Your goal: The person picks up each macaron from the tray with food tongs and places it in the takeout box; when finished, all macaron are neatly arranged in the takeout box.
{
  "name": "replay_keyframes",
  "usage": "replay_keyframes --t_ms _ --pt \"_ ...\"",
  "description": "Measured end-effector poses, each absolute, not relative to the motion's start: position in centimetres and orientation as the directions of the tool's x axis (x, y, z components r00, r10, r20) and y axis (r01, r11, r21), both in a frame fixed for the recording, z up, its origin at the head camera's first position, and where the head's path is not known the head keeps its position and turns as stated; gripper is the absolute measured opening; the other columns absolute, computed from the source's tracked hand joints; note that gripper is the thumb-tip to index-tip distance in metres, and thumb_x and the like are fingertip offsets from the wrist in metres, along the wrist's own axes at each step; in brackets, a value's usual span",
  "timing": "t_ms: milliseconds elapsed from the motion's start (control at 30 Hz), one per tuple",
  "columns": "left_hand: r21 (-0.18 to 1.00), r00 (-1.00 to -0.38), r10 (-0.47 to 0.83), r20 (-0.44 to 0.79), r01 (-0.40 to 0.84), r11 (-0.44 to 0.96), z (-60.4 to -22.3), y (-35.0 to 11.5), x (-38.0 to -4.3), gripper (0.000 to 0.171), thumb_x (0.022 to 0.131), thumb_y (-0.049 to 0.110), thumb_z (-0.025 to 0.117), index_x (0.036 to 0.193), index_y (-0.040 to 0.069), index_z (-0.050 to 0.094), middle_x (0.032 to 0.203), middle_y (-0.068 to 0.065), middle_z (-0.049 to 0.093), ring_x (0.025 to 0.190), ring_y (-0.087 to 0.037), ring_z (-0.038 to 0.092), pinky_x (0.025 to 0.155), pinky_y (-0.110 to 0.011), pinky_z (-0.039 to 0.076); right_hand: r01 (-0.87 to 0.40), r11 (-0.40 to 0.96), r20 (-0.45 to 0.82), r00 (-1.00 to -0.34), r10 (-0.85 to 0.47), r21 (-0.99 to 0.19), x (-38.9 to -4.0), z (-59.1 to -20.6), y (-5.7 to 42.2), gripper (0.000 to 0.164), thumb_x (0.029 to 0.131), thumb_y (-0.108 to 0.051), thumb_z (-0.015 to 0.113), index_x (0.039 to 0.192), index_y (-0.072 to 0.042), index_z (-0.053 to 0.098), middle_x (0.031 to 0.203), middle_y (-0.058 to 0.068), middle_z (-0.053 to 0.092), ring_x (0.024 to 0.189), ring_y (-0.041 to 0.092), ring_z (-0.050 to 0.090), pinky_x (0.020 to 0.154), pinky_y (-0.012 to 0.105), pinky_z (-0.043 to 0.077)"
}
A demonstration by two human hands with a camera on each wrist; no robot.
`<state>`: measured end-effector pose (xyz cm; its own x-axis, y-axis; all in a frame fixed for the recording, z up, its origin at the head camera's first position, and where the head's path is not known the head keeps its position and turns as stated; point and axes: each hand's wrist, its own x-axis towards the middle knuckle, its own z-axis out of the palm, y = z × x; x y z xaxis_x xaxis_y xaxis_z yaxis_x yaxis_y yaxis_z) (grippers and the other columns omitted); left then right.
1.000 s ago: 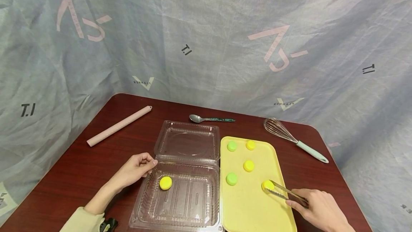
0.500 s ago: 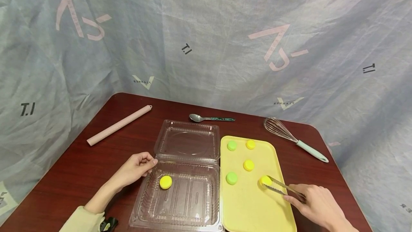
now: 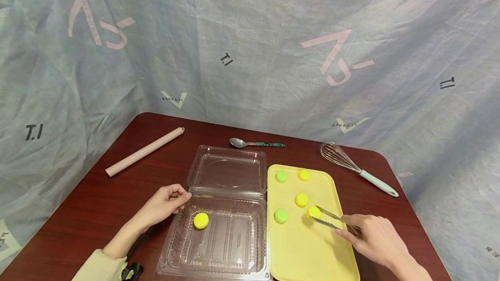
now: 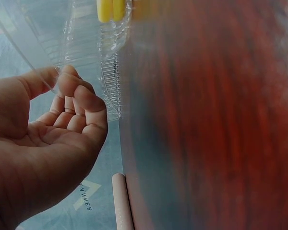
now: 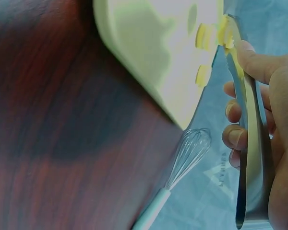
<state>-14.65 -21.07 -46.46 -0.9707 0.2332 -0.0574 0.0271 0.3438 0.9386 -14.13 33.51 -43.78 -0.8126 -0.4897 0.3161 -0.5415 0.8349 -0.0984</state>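
Observation:
My right hand grips metal tongs, whose tips hold a yellow macaron over the yellow tray. In the right wrist view that macaron appears lifted off the tray. On the tray lie two other yellow macarons and two green macarons. My left hand pinches the left rim of the clear plastic clamshell box between thumb and curled fingers. The box lies with its lid folded back. Inside its base, toward the left, sits one yellow macaron.
A pink rolling pin lies at the back left of the dark red table. Behind the box is a spoon. A whisk rests right of the tray. Grey cloth hangs behind the table.
My right hand has moved left and slightly away from me, carrying the yellow macaron in the tongs from the tray's right side toward its middle. My left hand has stayed still on the box rim.

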Motion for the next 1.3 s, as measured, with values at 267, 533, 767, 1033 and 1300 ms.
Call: replay_keyframes --t_ms 267,533,767,1033,1300 --pt "0.937 -0.972 0.225 -0.070 0.013 0.349 -46.5 -21.0 -14.7 0.027 0.100 0.023 0.063 0.095 -0.003 0.059 0.071 -0.005 0.055 0.063 -0.014 0.053 0.056 -0.025 0.045 -0.593 0.799 0.358 -0.772 -0.526 -0.104 -14.7 -42.9 32.0 0.022 0.074 -0.032 0.088 0.085 -0.027 0.069 0.063 -0.029 0.034 0.054 -0.008 0.030 0.048 0.019 0.026" --pt "0.940 -0.974 0.209 -0.085 -0.009 0.341 -46.7 -21.1 -14.7 0.026 0.099 0.024 0.064 0.094 -0.001 0.060 0.071 -0.005 0.055 0.063 -0.013 0.052 0.057 -0.025 0.045 -0.604 0.791 0.358 -0.762 -0.539 -0.096 -15.5 -42.6 30.3 0.023 0.075 -0.035 0.087 0.090 -0.023 0.074 0.067 -0.029 0.044 0.055 -0.008 0.033 0.050 0.021 0.032" --pt "0.936 -0.974 0.212 -0.074 0.005 0.351 -46.9 -21.2 -14.7 0.025 0.099 0.023 0.064 0.093 -0.002 0.060 0.070 -0.005 0.055 0.061 -0.012 0.052 0.055 -0.024 0.044 -0.617 0.781 0.351 -0.755 -0.554 -0.093 -16.0 -42.1 28.6 0.022 0.077 -0.038 0.085 0.091 -0.025 0.074 0.067 -0.029 0.044 0.054 -0.008 0.034 0.049 0.020 0.031" --pt "0.933 -0.975 0.210 -0.073 0.007 0.359 -46.7 -21.1 -14.7 0.025 0.099 0.023 0.065 0.093 -0.001 0.060 0.070 -0.004 0.055 0.061 -0.012 0.052 0.055 -0.023 0.043 -0.678 0.733 0.388 -0.692 -0.609 -0.060 -16.5 -41.5 26.6 0.021 0.078 -0.039 0.084 0.088 -0.026 0.070 0.063 -0.027 0.035 0.053 -0.007 0.030 0.048 0.019 0.027" --pt "0.936 -0.975 0.208 -0.074 0.004 0.352 -46.6 -21.0 -14.8 0.025 0.099 0.023 0.065 0.093 -0.001 0.061 0.070 -0.005 0.055 0.061 -0.012 0.052 0.055 -0.024 0.044 -0.714 0.699 0.402 -0.654 -0.641 -0.046 -17.1 -41.3 24.8 0.023 0.079 -0.041 0.082 0.088 -0.023 0.071 0.061 -0.023 0.034 0.052 -0.007 0.028 0.046 0.018 0.024"
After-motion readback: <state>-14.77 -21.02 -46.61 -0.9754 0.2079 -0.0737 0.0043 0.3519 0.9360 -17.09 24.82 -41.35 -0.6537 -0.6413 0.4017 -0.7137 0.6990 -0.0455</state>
